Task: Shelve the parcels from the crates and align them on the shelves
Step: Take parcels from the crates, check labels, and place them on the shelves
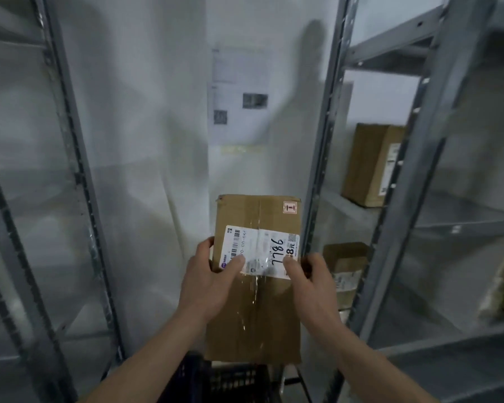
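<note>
To your left the rack (70,181) looks bare as far as the blur lets you tell, so no parcels are shelved there. Your left hand (208,282) grips the box (255,301) at its left edge, thumb pressed on the label (261,251) and fingers curled round the side. The box is up in front of you, between the two racks, above the dark crate (233,379) at the bottom, not yet on any shelf. Your right hand (312,282) grips the right edge in the same way, thumb on the label's corner. To the right, the other rack (402,181) already carries an upright brown parcel (370,165) on one shelf and a smaller parcel (345,267) on the shelf below, so some of the job looks done. This box still has to be placed and squared up; you cannot tell what remains in the crate, since the box hides most of it.
</note>
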Tool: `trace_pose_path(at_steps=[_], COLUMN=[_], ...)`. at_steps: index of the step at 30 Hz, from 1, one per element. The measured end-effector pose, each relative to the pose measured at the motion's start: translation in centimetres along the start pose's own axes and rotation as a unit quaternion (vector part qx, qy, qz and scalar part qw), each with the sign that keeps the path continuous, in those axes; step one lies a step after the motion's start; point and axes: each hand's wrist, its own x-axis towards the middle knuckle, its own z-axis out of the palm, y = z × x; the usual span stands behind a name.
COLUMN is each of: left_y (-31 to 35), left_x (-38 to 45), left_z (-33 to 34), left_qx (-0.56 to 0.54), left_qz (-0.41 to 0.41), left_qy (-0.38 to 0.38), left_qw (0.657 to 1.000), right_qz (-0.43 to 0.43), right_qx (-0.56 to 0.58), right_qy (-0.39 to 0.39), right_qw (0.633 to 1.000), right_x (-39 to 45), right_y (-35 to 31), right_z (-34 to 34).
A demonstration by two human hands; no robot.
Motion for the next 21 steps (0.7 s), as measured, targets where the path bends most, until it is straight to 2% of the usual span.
trace_pose_path(at_steps=[6, 12, 21], left_y=[8.6, 15.7, 24.6], left_x=[-2.7, -5.5, -6.7], left_z=[5.3, 13.9, 24.9], left_qx=[-0.015, -0.037, -0.06], left_qz=[0.086, 0.143, 0.204], left_qy=[0.062, 0.074, 0.058], left_qw=[0.994, 0.986, 0.975], right_qz=[-0.088, -0.152, -0.186], right_qx=[0.035, 0.042, 0.026], right_qy=[0.03, 0.065, 0.127], right_qw=[0.995, 0.985, 0.974], right_x=[0.3, 2.4, 6.0], right_y=[-3.6, -3.7, -3.4], right_z=[-10.3, -21.7, -35.2])
